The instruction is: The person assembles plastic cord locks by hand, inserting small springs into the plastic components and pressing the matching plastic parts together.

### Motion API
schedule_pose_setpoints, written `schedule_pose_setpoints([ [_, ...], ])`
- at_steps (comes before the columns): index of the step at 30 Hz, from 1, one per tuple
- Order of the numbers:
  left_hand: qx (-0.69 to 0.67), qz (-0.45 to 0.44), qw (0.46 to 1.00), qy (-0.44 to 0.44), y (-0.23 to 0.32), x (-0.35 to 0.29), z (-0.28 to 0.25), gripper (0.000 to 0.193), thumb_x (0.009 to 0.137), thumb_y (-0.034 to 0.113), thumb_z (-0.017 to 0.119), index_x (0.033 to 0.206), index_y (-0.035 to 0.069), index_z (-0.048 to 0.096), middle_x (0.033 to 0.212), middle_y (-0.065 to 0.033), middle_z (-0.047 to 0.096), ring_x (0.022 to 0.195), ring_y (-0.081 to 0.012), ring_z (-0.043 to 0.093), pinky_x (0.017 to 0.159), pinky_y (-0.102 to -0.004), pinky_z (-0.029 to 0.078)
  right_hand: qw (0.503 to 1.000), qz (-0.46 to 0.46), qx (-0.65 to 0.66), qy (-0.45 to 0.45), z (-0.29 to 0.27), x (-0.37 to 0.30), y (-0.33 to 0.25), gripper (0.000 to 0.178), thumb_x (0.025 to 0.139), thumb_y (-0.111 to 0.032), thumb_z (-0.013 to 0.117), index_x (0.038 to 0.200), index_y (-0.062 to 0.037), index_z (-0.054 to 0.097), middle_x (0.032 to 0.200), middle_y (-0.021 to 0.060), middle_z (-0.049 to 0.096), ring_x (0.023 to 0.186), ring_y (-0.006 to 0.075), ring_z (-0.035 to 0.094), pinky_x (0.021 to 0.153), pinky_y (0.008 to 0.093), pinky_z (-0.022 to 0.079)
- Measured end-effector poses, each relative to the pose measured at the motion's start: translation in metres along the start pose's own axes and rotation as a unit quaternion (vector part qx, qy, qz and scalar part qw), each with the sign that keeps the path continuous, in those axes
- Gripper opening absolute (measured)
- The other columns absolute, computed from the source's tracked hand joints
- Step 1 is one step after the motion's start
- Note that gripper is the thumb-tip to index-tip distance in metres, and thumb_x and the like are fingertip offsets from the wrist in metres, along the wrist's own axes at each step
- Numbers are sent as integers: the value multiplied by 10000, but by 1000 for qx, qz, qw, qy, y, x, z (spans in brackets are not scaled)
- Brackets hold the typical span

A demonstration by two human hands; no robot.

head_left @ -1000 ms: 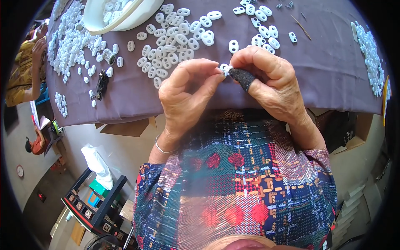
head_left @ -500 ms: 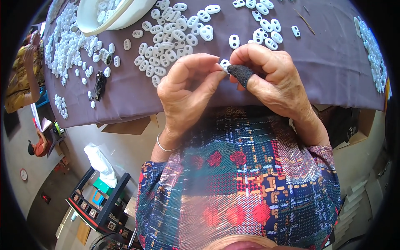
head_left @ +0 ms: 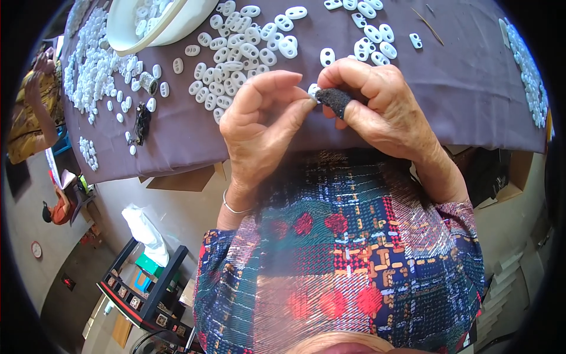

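Note:
In front of my chest, just over the table's near edge, both hands meet at a small white two-hole plastic piece [head_left: 313, 90]. My right hand [head_left: 383, 109] pinches it between forefinger and thumb; a black fabric cover [head_left: 333, 102] wraps that thumb. From the other side, the thumb and a finger of my left hand [head_left: 262, 115] close on the piece's edge, the forefinger arched above. Fingers hide most of the piece. Beyond my hands lies a loose heap of similar white two-hole pieces [head_left: 237, 41], with a smaller group [head_left: 371, 32] to its right.
A white tub [head_left: 194, 26] holding more white pieces stands at the far left. Small white parts [head_left: 94, 65] cover the table's left, and another pile [head_left: 525, 71] lines the right edge. A black tangled item [head_left: 140, 123] and thin brown stick [head_left: 428, 26] lie on the purple cloth [head_left: 471, 88]. Another person [head_left: 38, 106] sits at left.
Both hands have shifted slightly left with the white piece. The left thumb and forefinger have spread a little further apart. The whole view has moved slightly.

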State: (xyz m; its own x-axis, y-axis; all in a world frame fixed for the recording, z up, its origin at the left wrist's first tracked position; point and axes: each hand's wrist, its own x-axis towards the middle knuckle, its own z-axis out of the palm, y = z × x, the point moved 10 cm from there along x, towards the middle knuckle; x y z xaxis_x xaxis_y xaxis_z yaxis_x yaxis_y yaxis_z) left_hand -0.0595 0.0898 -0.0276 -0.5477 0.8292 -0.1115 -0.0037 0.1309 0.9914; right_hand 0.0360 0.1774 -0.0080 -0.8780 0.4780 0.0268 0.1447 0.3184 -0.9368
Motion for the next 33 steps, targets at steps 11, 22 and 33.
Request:
schedule_pose_setpoints([
  [11, -34, 24, 999, 8, 3, -2, 1, 321, 738, -88, 654, 1038, -39, 553, 842, -81, 635, 774, -104, 607, 717, -208, 494, 998, 36, 46, -1, 1, -3, 8, 114, 816, 28, 483, 911, 17, 545, 705, 42, 582, 610, 72, 560, 543, 195, 460],
  [22, 1, 8, 1000, 30, -1, -3, -1, 266, 737, -84, 655, 985, -17, 584, 829, -51, 634, 773, -91, 607, 708, -205, 494, 1000, -15, -4, 14, -1, -1, -2, 192, 730, 79, 450, 883, 20, 549, 697, 59, 587, 619, 101, 586, 545, 220, 474],
  [33, -72, 46, 996, 12, 11, 0, 2, 303, 726, -61, 681, 1007, -18, 576, 880, -82, 633, 776, -102, 609, 694, -206, 495, 999, 16, 46, 6, 1, 0, 5, 141, 784, 50, 480, 902, 14, 550, 709, 47, 593, 602, 82, 568, 543, 208, 469],
])
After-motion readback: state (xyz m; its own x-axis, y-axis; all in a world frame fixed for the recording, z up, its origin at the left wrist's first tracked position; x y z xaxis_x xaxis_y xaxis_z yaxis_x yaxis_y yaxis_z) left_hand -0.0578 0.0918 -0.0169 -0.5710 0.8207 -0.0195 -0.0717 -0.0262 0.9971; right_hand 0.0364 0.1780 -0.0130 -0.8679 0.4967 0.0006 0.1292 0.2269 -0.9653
